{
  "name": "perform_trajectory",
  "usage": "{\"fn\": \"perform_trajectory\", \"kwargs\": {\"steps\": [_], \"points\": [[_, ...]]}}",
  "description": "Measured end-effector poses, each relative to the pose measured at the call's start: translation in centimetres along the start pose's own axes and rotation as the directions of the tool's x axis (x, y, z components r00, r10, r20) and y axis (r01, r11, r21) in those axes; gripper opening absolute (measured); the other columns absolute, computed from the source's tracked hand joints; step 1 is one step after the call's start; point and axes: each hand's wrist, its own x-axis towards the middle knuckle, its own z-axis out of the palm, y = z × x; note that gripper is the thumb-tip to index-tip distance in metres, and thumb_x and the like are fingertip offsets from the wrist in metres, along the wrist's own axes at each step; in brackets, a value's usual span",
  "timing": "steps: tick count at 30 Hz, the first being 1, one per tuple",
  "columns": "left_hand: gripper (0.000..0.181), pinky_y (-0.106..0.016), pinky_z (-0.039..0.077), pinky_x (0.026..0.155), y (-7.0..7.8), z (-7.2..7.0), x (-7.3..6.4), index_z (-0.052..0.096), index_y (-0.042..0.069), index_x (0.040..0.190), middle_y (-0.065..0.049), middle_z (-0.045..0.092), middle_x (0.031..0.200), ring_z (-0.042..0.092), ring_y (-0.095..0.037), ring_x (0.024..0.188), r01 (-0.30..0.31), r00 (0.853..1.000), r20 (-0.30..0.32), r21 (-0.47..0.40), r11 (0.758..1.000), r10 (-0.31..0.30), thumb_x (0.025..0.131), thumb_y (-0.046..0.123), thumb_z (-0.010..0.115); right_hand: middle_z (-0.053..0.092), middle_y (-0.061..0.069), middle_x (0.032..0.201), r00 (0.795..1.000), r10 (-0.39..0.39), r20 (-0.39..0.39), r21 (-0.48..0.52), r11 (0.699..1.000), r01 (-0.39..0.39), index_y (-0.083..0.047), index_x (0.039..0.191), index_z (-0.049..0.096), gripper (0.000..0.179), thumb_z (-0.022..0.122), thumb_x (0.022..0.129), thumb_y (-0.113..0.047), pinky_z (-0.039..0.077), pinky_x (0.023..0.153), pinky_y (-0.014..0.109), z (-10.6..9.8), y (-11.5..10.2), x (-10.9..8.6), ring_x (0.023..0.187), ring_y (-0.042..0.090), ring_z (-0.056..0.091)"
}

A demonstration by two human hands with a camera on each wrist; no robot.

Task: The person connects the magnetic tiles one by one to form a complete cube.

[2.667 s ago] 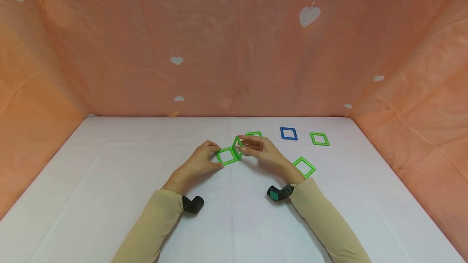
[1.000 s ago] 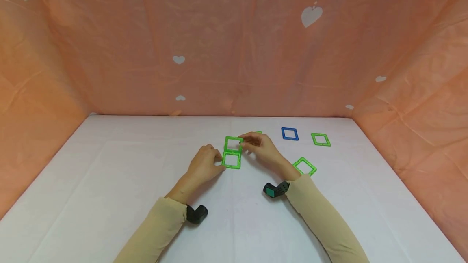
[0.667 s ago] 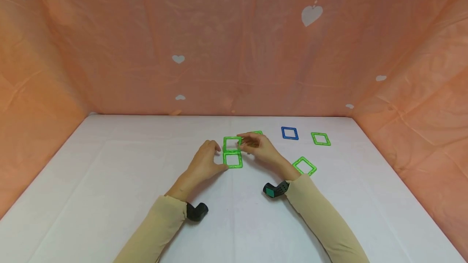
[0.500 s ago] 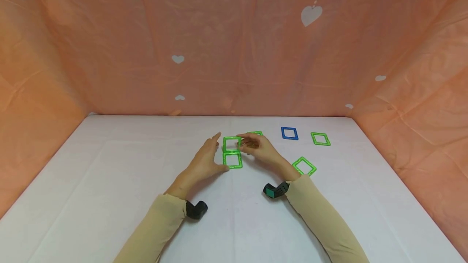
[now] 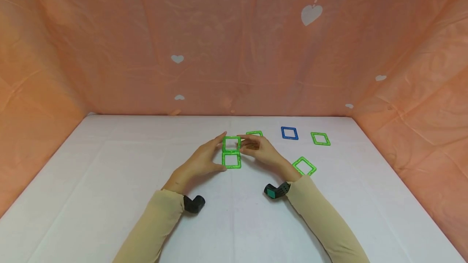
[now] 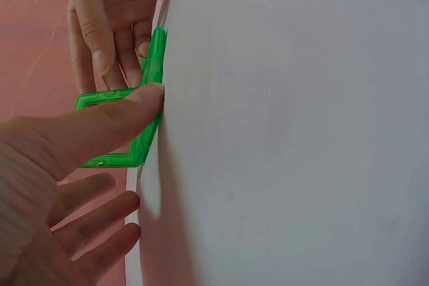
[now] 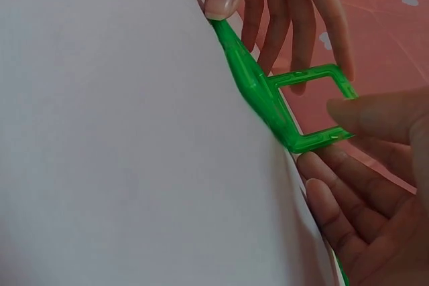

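Two green square magnetic tiles are joined along one edge in the head view. The near tile [image 5: 234, 167] lies flat on the white table, while the far tile [image 5: 231, 137] stands up from its back edge. My left hand [image 5: 197, 160] is spread along their left side: the thumb touches the flat tile's near corner, and the index finger reaches the standing tile's upper left corner. Thumb and index finger of my right hand [image 5: 264, 150] pinch the standing tile's right edge. In the right wrist view the standing tile [image 7: 318, 142] appears between both hands.
Behind the right hand lies another green tile [image 5: 254, 132], partly hidden. A blue tile [image 5: 290, 139] and a green tile [image 5: 321, 144] lie at the back right. One more green tile [image 5: 309, 163] is beside the right forearm. An orange cloth wall [image 5: 234, 72] rises behind the table.
The joined tiles have been turned, so the standing one, formerly on the right, is now at the back. The left index finger has straightened and moved up to the standing tile's left side.
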Motion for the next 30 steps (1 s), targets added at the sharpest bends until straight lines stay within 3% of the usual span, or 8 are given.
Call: {"fn": "perform_trajectory", "kwargs": {"steps": [5,11,17,25,30], "points": [[0.101,-0.049,0.032,0.110,0.2,-0.1,0.0,0.023,0.010,0.153,-0.021,0.058,0.129,0.048,-0.035,0.128,-0.003,1.000,0.004,0.015,1.000,0.003,0.072,0.013,0.083,0.064,0.015,0.120,0.999,0.030,-0.012,-0.024,0.999,-0.030,-0.004,0.135,0.054,0.045,0.064,0.093,-0.017,0.051,0.091,0.036,-0.3,-0.2,0.1,0.105,0.025,0.065],[0.099,-0.048,0.031,0.111,0.6,-0.1,0.1,0.022,0.011,0.153,-0.016,0.062,0.125,0.048,-0.035,0.127,0.020,1.000,0.022,0.029,0.999,-0.021,0.074,0.013,0.082,0.062,0.018,0.123,0.991,-0.009,-0.135,-0.087,0.996,-0.003,0.001,0.125,0.060,0.038,0.064,0.091,-0.016,0.052,0.088,0.040,-1.8,-0.6,1.0,0.105,0.029,0.062],[0.099,-0.050,0.030,0.111,1.0,-0.2,0.0,0.021,0.013,0.154,-0.018,0.061,0.127,0.046,-0.037,0.129,0.047,0.998,0.039,0.035,0.998,-0.049,0.075,0.012,0.082,0.061,0.020,0.123,0.979,0.020,-0.201,-0.152,0.987,-0.052,0.002,0.122,0.063,0.038,0.069,0.086,-0.012,0.049,0.092,0.043,-3.2,-0.5,1.4,0.111,0.032,0.058],[0.099,-0.050,0.029,0.111,1.0,0.0,-0.1,0.020,0.013,0.154,-0.019,0.059,0.129,0.045,-0.038,0.130,0.055,0.998,0.037,0.038,0.998,-0.056,0.076,0.014,0.081,0.048,0.017,0.140,0.979,0.124,-0.159,-0.190,0.970,-0.154,-0.004,0.131,0.058,0.054,0.075,0.081,-0.019,0.034,0.109,0.049,-4.1,0.1,1.7,0.134,0.033,0.040],[0.099,-0.050,0.029,0.112,1.1,0.0,-0.1,0.021,0.014,0.154,-0.018,0.060,0.129,0.045,-0.038,0.130,0.057,0.998,0.030,0.037,0.998,-0.058,0.076,0.014,0.082,0.048,0.020,0.141,0.992,0.084,-0.090,-0.306,0.946,-0.108,0.000,0.134,0.053,0.063,0.077,0.079,-0.020,0.029,0.112,0.051,-4.1,0.6,1.9,0.134,0.036,0.039]]}}
